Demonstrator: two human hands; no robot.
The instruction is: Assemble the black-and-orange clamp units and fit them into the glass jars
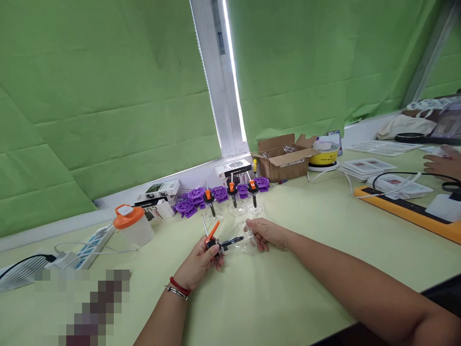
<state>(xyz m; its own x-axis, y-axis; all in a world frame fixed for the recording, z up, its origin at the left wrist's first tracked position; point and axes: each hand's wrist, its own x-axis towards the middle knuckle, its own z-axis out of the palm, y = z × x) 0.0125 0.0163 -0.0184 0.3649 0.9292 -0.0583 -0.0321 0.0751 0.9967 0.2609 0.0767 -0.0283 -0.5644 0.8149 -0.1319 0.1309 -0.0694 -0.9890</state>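
Lying sideways just above the bench (288, 269), a clear bottle (242, 244) is braced at its base by the right hand (264, 233), fingers closed on it; its orange-levered pump head (216, 240) is pinched by the left hand (201, 262), apparently for fitting.

No legible text anywhere. Print shows on the white boxes (161, 190) left of the cardboard box (284, 158), on the yellow tub (324, 156) just right of it, and on leaflets (367, 166) further right, but all too small/blurred to read.
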